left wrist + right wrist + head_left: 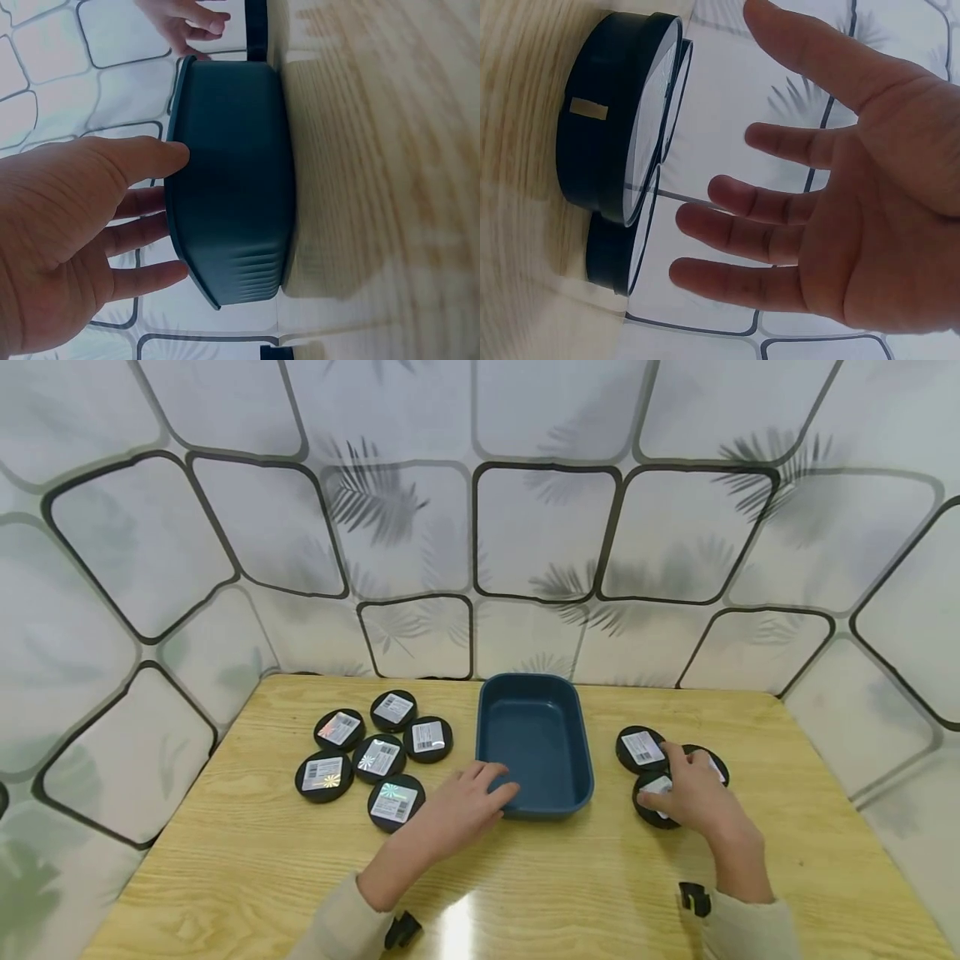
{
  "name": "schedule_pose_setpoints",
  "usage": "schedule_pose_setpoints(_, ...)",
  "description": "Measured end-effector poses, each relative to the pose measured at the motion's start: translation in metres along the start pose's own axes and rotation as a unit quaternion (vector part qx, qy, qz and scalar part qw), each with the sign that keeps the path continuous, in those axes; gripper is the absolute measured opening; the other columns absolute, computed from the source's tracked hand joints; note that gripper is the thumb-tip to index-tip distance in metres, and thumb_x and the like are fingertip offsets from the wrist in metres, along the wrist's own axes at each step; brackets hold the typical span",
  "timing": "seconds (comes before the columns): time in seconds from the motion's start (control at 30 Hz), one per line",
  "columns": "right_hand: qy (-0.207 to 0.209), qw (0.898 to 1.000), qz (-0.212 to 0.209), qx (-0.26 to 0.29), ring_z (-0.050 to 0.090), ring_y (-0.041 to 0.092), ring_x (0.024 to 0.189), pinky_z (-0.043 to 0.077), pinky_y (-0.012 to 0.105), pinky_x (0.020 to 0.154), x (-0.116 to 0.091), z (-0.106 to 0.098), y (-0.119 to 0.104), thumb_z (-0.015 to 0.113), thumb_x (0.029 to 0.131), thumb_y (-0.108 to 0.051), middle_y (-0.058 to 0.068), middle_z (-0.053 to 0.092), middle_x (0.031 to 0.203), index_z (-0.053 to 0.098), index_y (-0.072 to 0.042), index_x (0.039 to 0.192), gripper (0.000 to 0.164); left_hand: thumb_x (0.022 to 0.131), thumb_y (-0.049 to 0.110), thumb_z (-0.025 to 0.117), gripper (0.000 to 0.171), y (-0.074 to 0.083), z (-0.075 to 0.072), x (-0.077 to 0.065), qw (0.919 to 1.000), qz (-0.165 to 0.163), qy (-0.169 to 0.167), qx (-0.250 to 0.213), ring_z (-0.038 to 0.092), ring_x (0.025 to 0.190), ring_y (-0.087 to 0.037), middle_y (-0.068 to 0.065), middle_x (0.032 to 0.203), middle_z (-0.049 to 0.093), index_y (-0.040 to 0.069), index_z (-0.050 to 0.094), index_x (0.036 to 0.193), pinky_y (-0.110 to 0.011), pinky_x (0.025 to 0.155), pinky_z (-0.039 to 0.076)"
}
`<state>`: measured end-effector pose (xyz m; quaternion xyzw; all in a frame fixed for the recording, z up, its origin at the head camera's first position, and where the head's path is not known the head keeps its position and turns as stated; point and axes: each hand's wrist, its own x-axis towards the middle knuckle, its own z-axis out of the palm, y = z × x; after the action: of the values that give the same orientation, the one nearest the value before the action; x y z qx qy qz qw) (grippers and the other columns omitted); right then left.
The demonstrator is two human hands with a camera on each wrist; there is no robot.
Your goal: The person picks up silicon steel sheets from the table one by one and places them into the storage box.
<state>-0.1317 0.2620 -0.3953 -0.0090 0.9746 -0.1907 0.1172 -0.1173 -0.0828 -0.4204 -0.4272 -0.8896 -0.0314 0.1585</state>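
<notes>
A blue rectangular bin [534, 747] stands on the table. My left hand [463, 806] is at its near left corner; in the left wrist view the thumb [169, 156] overlaps the bin's rim and the other fingers look fairly straight. My right hand [697, 789] hovers, fingers spread, over three round black lidded containers with barcode labels. One [641, 749] lies left of the fingertips, one [651, 810] is partly under the thumb, and one [722, 764] is partly hidden behind the hand. In the right wrist view nothing sits in the palm, and a near container [600, 112] stands apart from the fingers.
Several more black labelled containers lie flat left of the bin, such as the nearest one [395, 803] and a far one [393, 710]. The wooden table [540, 885] is backed and flanked by a patterned curtain [420, 543].
</notes>
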Motion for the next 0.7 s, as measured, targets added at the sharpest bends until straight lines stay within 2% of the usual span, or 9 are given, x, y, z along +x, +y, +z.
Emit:
schedule_pose_setpoints(0.17, -0.015, 1.000, 0.012, -0.009, 0.055, 0.051, 0.100, 0.048, 0.060, 0.081, -0.0007, 0.0026, 0.0019, 0.080, 0.082, -0.035, 0.047, 0.036, 0.121, 0.036, 0.013, 0.135, 0.084, 0.093, 0.021, 0.070, 0.024, 0.0014, 0.0029, -0.0007, 1.0000, 0.007, 0.001, 0.004, 0.058, 0.101, -0.020, -0.004, 0.116, 0.058, 0.020, 0.064, 0.116, -0.032, 0.074, 0.055)
schedule_pose_setpoints(0.3, -0.022, 1.000, 0.014, -0.015, 0.057, 0.039, 0.090, 0.049, 0.055, 0.077, 0.0001, 0.0051, 0.0036, 0.083, 0.078, -0.034, 0.039, 0.043, 0.112, 0.042, 0.012, 0.128, 0.079, 0.092, 0.023, 0.071, 0.018, 0.0013, 0.0030, -0.0014, 0.9999, 0.006, -0.008, 0.004, 0.056, 0.093, -0.018, 0.000, 0.108, 0.058, 0.020, 0.064, 0.109, -0.031, 0.073, 0.054)
schedule_pose_setpoints(0.5, -0.025, 0.999, 0.008, -0.032, 0.055, 0.036, 0.086, 0.049, 0.052, 0.074, 0.0016, 0.0070, 0.0064, 0.087, 0.073, -0.034, 0.033, 0.048, 0.104, 0.048, 0.011, 0.122, 0.077, 0.092, 0.024, 0.071, 0.014, 0.0017, 0.0038, -0.0013, 0.9998, 0.002, -0.018, 0.004, 0.054, 0.087, -0.016, 0.002, 0.101, 0.057, 0.020, 0.066, 0.105, -0.032, 0.073, 0.053)
schedule_pose_setpoints(0.7, -0.029, 0.999, 0.010, -0.033, 0.055, 0.035, 0.084, 0.049, 0.052, 0.071, 0.0026, 0.0075, 0.0083, 0.088, 0.071, -0.035, 0.033, 0.046, 0.104, 0.046, 0.012, 0.125, 0.083, 0.092, 0.023, 0.072, 0.015, 0.0028, 0.0032, -0.0019, 0.9997, 0.002, -0.022, 0.007, 0.054, 0.087, -0.016, 0.002, 0.099, 0.057, 0.021, 0.067, 0.106, -0.031, 0.072, 0.053)
